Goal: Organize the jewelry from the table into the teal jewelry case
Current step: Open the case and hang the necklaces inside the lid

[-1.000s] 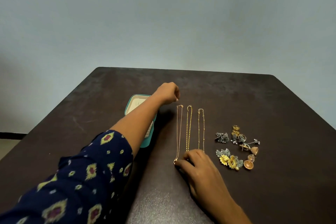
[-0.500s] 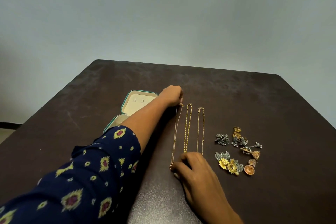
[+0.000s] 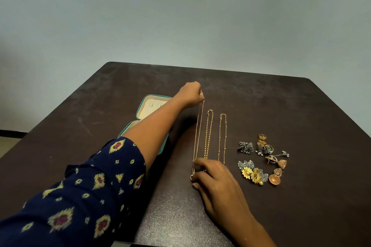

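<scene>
Reaches out over the dark table (image 3: 301, 116) with the left hand (image 3: 190, 94) — fingers curled, pinching the far end of the thin gold chain (image 3: 197, 136). Holds the near end of that chain with the right hand (image 3: 216, 184), thumb and fingertips closed on it (a small ring or clasp shows just beside the thumb). Stretches the chain straight between the two hands, which are well apart; seems to lift its far end slightly off the surface.

Has two other chains — a beaded gold chain (image 3: 208, 132) and a finer chain (image 3: 222, 136) with sparse beads — lying flat just right of it, side by side, their near ends hidden behind the right hand.

Has the teal jewelry case (image 3: 150, 111) open on the table, partly under the left forearm, cream lining showing and lid tilted up; cannot tell what lies in its base.

Shows a cluster of earrings (image 3: 261, 160) farther right, silver and gold pieces crowded together, apart from the chains.
</scene>
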Demonstrator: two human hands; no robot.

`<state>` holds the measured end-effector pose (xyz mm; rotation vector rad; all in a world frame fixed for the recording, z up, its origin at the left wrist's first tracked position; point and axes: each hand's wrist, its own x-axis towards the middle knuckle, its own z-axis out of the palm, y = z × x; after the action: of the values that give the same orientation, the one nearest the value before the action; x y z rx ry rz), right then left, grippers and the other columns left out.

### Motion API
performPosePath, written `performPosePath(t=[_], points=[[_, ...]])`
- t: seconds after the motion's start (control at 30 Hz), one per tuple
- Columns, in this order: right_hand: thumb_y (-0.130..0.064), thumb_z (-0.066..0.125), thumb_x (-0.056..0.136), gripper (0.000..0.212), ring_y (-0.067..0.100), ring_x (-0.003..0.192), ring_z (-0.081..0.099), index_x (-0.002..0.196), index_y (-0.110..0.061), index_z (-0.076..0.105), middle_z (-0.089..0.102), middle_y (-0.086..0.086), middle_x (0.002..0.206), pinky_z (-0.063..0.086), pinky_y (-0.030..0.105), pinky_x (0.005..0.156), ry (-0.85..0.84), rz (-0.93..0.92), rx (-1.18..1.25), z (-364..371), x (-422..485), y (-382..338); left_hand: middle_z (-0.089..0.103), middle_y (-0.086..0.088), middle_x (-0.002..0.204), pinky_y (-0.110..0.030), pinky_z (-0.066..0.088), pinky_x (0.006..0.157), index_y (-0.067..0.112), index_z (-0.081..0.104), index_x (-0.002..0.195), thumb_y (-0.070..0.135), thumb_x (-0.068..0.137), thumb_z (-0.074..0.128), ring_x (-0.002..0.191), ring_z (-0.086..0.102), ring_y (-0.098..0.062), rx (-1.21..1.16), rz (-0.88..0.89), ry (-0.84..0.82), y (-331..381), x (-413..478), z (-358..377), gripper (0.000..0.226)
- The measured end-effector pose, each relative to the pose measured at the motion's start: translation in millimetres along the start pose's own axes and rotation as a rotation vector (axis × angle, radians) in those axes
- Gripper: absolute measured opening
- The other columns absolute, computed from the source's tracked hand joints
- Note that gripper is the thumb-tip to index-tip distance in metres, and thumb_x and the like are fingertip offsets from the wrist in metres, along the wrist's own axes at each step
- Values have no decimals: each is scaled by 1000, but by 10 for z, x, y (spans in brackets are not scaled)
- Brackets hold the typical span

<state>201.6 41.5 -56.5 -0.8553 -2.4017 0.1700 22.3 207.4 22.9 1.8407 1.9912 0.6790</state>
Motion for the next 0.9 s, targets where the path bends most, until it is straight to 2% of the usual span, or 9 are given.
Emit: performPosePath(t=[0.13,0.2,0.3,0.43,0.53,0.63,0.73,0.9], points=[[-23,48,83,10,9,104,50,83,-19,58,59,-7,116,32,17,84,-23,-14,2,17,-6,13,64,-13,71,-22,48,51,3,57,71,4,90,49,52,60,-12,-379,-21,-22,66,-141,-156,21],[-23,48,84,10,8,103,51,85,-21,58,60,-9,116,31,16,85,-32,-11,4,19,-11,13,62,-8,64,-21,46,48,6,54,68,4,92,48,46,60,-8,-530,-24,-35,76,-204,-234,25],[-25,48,85,12,7,101,53,89,-22,59,62,-10,113,30,15,85,-32,-12,-3,20,-15,11,60,-1,51,-22,48,48,6,54,68,3,93,47,44,59,-6,-627,-8,-33,87,-278,-335,26],[-24,48,86,15,7,99,55,93,-20,61,63,-9,111,32,14,87,-23,-13,2,32,-28,9,56,-7,63,-20,52,48,7,52,73,5,94,46,44,60,-6,-652,12,-33,122,-387,-440,22],[-25,46,86,17,8,98,56,93,-19,61,64,-8,109,36,14,86,-15,-6,-12,33,-36,-4,53,-7,64,-19,51,46,8,51,74,6,95,45,42,57,-6,-644,41,-54,162,-474,-505,21],[-24,45,87,18,9,93,57,92,-17,61,62,-6,109,36,14,80,-15,-20,-47,16,-27,-38,52,-7,65,-20,51,46,8,50,75,5,96,43,40,50,-5,-697,56,-75,222,-545,-564,22],[-22,44,88,15,12,79,55,88,-15,57,56,-5,106,36,15,69,-25,-32,-61,-9,-19,-69,53,-8,68,-23,51,45,7,49,77,5,96,41,40,48,-7,-772,56,-101,290,-612,-626,21],[-22,44,87,17,14,81,58,86,-13,58,54,-3,108,41,18,68,-14,-39,-66,-7,-14,-102,58,-9,72,-22,49,44,8,49,79,7,96,42,43,47,-8,-774,78,-118,395,-737,-712,19]])
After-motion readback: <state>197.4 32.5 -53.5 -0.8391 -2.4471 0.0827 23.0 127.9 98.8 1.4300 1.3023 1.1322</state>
